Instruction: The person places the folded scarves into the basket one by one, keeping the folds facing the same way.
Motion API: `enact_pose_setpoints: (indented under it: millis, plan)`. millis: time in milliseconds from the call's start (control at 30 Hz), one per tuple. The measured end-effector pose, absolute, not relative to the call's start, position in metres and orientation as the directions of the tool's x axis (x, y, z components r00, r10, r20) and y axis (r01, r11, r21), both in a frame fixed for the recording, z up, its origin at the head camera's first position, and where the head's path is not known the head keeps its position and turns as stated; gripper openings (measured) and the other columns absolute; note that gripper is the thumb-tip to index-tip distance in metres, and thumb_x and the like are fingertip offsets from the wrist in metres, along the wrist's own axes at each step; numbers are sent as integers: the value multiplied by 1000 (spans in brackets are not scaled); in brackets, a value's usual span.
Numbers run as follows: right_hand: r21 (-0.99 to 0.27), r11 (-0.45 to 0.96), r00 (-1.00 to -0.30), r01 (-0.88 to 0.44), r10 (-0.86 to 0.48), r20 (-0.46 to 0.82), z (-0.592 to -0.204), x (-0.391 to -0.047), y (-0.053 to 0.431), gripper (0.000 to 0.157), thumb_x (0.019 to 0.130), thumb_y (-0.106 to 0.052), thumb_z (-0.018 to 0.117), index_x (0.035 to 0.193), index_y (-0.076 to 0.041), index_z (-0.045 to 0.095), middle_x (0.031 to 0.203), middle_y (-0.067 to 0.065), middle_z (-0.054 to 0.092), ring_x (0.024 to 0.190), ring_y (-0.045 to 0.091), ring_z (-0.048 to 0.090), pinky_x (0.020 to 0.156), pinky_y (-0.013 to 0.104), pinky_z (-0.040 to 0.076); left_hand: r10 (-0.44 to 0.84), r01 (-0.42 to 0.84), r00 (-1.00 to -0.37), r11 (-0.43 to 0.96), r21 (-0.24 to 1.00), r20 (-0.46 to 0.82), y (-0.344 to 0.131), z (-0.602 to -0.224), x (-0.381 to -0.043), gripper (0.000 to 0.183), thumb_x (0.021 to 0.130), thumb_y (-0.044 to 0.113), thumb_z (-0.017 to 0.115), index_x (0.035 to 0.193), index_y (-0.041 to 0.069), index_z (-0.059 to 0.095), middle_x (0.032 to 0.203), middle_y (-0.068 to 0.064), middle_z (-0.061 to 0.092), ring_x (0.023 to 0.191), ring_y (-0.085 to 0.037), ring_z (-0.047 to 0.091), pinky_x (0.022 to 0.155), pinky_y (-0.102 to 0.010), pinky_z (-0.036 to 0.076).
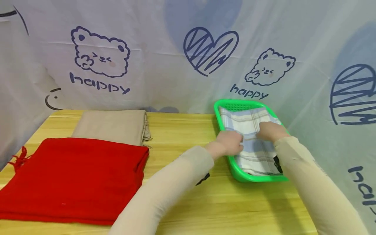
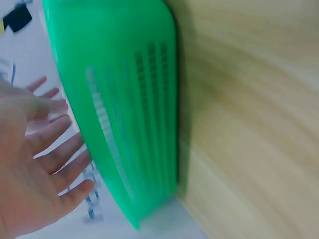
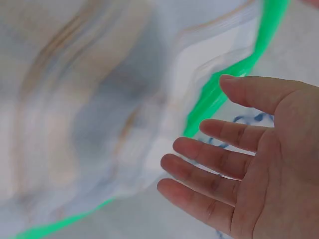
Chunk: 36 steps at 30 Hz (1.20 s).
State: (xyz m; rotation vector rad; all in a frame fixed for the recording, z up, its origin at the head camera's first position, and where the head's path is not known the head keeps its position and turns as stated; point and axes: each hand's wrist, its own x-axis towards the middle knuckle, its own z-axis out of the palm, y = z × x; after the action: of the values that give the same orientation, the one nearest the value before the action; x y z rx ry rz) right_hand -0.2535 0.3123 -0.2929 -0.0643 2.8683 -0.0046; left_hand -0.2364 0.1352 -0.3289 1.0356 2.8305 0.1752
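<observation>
A folded white and blue plaid cloth (image 1: 252, 143) with thin tan stripes lies inside a green plastic basket (image 1: 249, 178). My left hand (image 1: 229, 142) is over the basket's left rim; in the left wrist view its fingers (image 2: 50, 134) are spread beside the slotted green wall, with nothing in them. Above the cloth, towards the basket's right side, is my right hand (image 1: 271, 130). Seen from the right wrist, its fingers (image 3: 209, 162) are extended and apart, palm showing, and it holds nothing. The plaid cloth (image 3: 114, 99) looks blurred there.
On the left of the wooden table (image 1: 182, 130) lies a folded red cloth (image 1: 76, 179) with a tassel at its corner. Behind it is a folded beige cloth (image 1: 113, 125) with fringe. A printed curtain (image 1: 164, 81) hangs along the back and right, close to the basket.
</observation>
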Motion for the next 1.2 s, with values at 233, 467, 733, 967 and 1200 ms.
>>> enact_pose_setpoints:
  millis: [233,467,733,967,1200]
  plan:
    - [-62,993,-981,-102,-111,-160,-293,-268,259,43,91,-24,49,121,7,52,122,27,56,109,44,54,87,57,45,458,462,-882,794,394,111,66,-329,-276,15,91,14,48,88,6,61,80,-3,59,67,-15,51,55,-25,41]
    - [-46,985,-980,-168,-172,-99,-296,-273,205,37,92,-24,52,118,2,56,125,22,57,101,37,60,79,50,50,212,204,-977,907,368,18,-31,-327,-295,28,93,16,42,110,7,62,111,-9,65,95,-24,61,82,-39,51]
    - [-3,965,-959,-263,-262,-106,-303,-270,165,41,92,-25,52,122,2,56,121,19,62,104,35,61,84,49,50,-37,-61,-997,929,366,-71,-135,-355,-292,21,87,15,42,85,3,58,106,-19,63,94,-32,60,82,-49,49]
    - [-20,957,-948,-291,-291,-129,-309,-268,155,42,93,-26,52,124,2,54,122,18,61,106,34,61,89,49,48,-31,-109,-971,940,325,-237,-167,-379,-281,37,90,19,40,110,-6,59,125,-28,52,111,-42,52,86,-49,48]
    - [-32,955,-938,-294,-295,-180,-316,-271,148,44,94,-27,52,127,2,51,125,18,59,110,34,59,91,48,48,26,-26,-975,973,231,-220,-155,-390,-286,34,88,18,40,95,-3,65,116,-24,59,107,-36,57,85,-44,50]
